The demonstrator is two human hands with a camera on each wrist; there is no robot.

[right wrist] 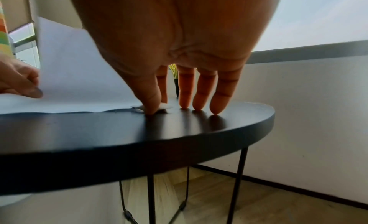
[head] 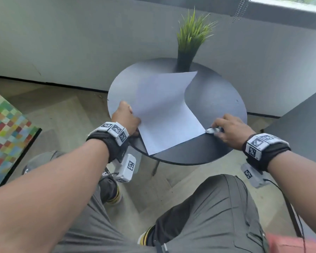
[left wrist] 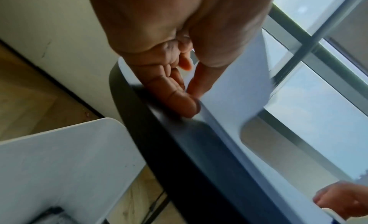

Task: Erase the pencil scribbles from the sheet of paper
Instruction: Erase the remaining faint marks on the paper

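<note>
From my remote station I read no words, brands or numbers, not even on the sheet of paper (head: 164, 114); the only signs are black-and-white square code markers on the left wristband (head: 115, 129), the right wristband (head: 259, 146) and the white camera pod (head: 129, 166) under the left wrist.

In front of you stands a round black table (head: 217, 99) with a green plant (head: 192, 37) on it. White wall (head: 62, 42), wood floor (head: 62, 103), bright window (left wrist: 318, 109).

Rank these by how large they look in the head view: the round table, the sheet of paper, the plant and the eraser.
1. round table
2. sheet of paper
3. plant; it stands farther from the camera, so its true size against the paper is unsure
4. eraser, clearly the smallest
</note>
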